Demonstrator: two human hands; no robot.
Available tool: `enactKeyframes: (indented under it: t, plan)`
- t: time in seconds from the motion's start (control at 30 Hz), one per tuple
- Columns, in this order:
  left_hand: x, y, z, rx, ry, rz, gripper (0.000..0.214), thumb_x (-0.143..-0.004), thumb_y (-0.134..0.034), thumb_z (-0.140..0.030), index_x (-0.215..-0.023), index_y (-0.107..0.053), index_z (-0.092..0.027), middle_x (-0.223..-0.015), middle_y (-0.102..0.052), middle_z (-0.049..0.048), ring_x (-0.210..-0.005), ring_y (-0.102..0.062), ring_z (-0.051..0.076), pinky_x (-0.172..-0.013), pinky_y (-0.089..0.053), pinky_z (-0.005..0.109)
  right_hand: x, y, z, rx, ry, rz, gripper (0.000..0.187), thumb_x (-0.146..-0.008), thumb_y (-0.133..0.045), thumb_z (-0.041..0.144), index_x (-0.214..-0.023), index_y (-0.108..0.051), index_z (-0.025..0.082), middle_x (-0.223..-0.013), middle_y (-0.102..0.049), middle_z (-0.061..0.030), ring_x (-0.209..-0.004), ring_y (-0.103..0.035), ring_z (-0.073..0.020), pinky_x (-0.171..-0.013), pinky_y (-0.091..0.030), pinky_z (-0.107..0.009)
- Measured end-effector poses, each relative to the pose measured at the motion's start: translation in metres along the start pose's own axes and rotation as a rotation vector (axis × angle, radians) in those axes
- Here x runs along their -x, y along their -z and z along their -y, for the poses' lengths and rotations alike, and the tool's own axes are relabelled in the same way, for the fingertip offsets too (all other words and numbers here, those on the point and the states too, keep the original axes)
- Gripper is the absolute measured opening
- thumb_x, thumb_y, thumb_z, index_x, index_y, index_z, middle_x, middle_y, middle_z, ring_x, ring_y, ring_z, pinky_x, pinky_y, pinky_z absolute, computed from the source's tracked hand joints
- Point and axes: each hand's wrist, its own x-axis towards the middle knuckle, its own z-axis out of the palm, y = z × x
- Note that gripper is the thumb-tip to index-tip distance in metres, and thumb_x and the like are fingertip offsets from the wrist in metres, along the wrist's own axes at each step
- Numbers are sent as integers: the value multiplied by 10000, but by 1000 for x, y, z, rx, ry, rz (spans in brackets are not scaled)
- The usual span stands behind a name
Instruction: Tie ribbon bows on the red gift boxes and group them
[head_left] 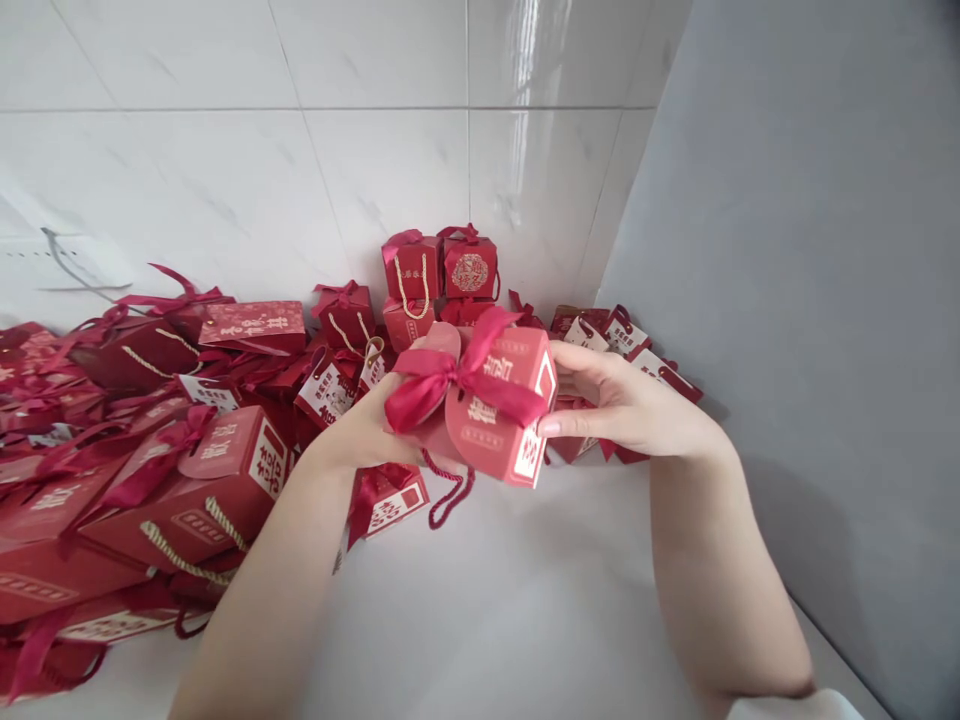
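Between my two hands is a red gift box [487, 440], held up and tilted, with a dark red ribbon bow [452, 374] tied across its top and gold lettering on it. My right hand [611, 400] grips its right end, thumb beside a white printed label. At the left end is my left hand [375, 425], its fingers mostly hidden behind the box and ribbon. A dark red cord handle [452, 497] dangles under the box. Just below my left hand, another red box [390, 505] with a white label lies on the white surface.
Many similar red gift boxes [187, 490] are heaped along the left. Several are stacked against the tiled wall [390, 170], including a box with a round gold emblem [470, 268]. More tagged boxes [626, 335] lie at the back right, beside a grey panel [817, 300].
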Motion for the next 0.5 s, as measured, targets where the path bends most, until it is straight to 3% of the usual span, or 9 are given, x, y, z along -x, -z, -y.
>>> enactKeyframes:
  t: [0.13,0.23,0.5]
  plan:
    - [2,-2,-16,-229,-111,97,917,-633,-865,-298,-1429,-410,-309,-1385,-542,95,-1331,-479,405,-998,-524,531,0,2,-2,54,-9,8,589,-792,-782,336,-1343,-574,311,-1257,-663,-39,-1083,-657,-233,-920,-570,-405]
    - [1,-4,-23,-353,-130,130,921,-649,-855,-281,-1432,-376,-348,-1481,-445,84,-1372,-436,383,-1041,-496,512,-1,3,-1,143,-38,34,563,-768,-789,358,-1299,-614,293,-1193,-684,-33,-1009,-671,-220,-849,-577,-360]
    - [0,-11,-24,-565,-46,191,963,-657,-850,-337,-1463,-323,-333,-1521,-376,95,-1370,-438,337,-1054,-499,447,-5,-3,-1,519,-84,32,227,-799,-672,171,-1007,-700,256,-955,-696,10,-808,-629,-156,-717,-520,-278]
